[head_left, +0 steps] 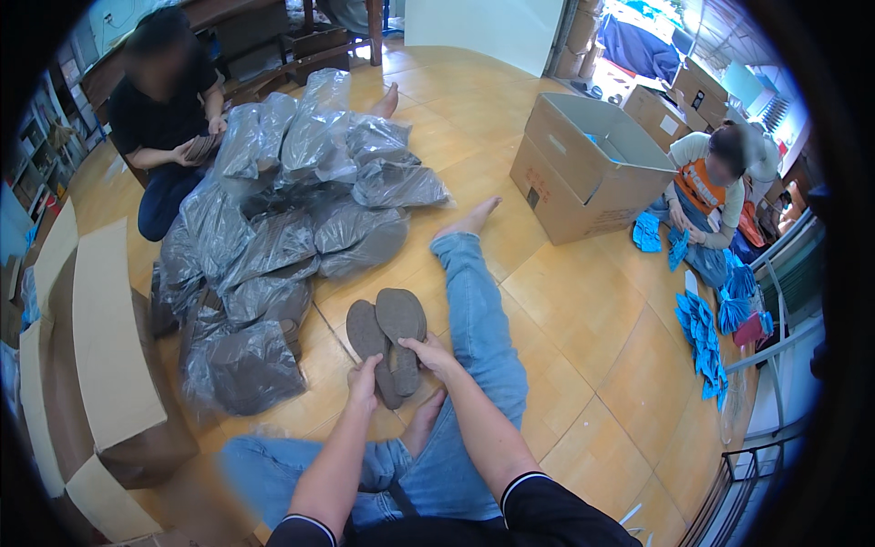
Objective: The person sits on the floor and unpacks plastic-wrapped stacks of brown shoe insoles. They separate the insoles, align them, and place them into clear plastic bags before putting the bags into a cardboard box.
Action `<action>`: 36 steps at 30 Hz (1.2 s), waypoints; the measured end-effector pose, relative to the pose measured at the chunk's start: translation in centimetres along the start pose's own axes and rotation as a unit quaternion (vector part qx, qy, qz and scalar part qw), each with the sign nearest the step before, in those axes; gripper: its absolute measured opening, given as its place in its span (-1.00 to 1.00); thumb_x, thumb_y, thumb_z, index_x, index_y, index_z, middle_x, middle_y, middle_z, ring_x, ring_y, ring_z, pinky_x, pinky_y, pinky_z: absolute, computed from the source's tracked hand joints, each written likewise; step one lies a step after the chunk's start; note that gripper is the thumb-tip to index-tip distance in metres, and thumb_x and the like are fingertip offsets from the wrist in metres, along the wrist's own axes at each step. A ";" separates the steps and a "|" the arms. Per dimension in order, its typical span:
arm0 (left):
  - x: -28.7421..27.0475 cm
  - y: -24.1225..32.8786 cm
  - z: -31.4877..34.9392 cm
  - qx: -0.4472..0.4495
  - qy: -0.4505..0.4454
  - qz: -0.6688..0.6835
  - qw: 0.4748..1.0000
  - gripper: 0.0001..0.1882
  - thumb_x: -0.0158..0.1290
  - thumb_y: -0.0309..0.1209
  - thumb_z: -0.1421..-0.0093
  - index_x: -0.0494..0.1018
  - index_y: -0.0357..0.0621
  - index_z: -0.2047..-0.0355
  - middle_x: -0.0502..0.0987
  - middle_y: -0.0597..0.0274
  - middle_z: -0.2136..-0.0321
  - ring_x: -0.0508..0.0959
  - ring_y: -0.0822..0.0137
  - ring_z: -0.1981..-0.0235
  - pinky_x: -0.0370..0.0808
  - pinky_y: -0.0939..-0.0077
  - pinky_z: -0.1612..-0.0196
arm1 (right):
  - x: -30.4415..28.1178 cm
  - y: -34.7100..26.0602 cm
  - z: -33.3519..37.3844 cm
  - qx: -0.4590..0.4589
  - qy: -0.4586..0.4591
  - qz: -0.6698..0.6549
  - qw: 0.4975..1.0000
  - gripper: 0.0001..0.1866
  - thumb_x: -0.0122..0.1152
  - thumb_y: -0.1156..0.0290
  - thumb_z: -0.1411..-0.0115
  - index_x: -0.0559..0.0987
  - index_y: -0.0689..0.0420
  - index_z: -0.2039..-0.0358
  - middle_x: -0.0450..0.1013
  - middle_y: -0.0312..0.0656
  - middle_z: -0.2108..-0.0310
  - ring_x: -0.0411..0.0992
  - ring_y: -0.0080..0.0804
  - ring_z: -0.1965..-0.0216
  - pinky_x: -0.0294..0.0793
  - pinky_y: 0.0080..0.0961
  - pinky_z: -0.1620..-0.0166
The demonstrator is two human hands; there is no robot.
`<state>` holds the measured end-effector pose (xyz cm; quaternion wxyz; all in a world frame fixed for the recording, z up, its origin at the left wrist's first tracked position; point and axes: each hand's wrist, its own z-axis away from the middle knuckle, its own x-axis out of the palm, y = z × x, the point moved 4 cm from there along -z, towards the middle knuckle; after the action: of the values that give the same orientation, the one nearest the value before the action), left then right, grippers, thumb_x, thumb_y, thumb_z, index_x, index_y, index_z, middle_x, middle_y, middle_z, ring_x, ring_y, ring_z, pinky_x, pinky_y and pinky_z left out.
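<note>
Stage: handling of 1 loose pair looks to be midway; both soles are in hand, out of any bag.
Done, by appearance: many bundles in clear plastic lie heaped in the bagged pile (360, 239), ahead and to the left.
Outstanding, by appearance: this pair is not bagged or set down; total count cannot be told.
Pair location: above the tiled floor (574, 365), between the person's legs, near the pile but apart from it.
Pair look: 2 flat, sole-shaped pieces, dark grey-brown, matt; rounded broad ends point away, narrower ends toward the person. The right sole (401, 316) partly overlaps the left sole (365, 330). No damage visible at this scale.
Left hand (362, 383): fingers closed on the left sole's outer edge; fingertips beneath hidden.
Right hand (432, 356): thumb on top of the right sole, pinching its outer edge; remaining fingers largely hidden.
Nearby: open carton (114, 342) at left; 2nd carton (561, 196) beyond the right foot.
</note>
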<state>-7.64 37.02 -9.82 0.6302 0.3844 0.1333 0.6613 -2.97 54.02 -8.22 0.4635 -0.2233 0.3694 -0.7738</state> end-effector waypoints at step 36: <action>-7.0 4.0 7.5 0.397 -0.011 -0.733 0.552 0.34 0.25 0.28 0.29 -0.10 -0.22 -0.35 0.08 -0.16 -0.27 0.01 -0.09 -0.35 -0.27 -0.14 -0.36 | 4.5 0.6 3.2 -0.250 0.051 0.234 0.938 -0.35 -0.20 -0.01 -0.36 0.26 0.27 -0.24 0.13 0.18 -0.27 0.10 -0.01 -0.30 0.05 -0.32 -0.32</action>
<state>-6.16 27.43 -4.52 0.6814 0.3720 0.6113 -0.1535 -2.56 48.75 -6.65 0.5415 -0.1998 0.6158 -0.5363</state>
